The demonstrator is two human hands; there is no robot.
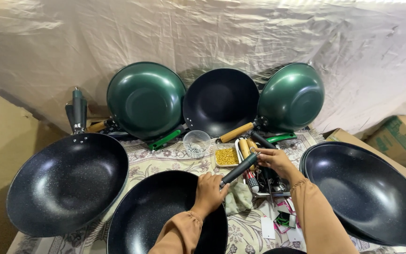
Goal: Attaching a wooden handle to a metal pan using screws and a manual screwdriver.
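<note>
You're fitting the dark handle (239, 169) to the black wok (158, 211): left hand (208, 193) grips the rim joint, right hand (271, 157) pinches the handle's end, probably fastening it. Next, keep it aligned.

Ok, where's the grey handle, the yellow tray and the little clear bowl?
Grey handle (238, 169), head view, middle of its shaft.
Yellow tray (227, 156), head view, on its yellow contents.
Clear bowl (197, 143), head view, on its wall.
</note>
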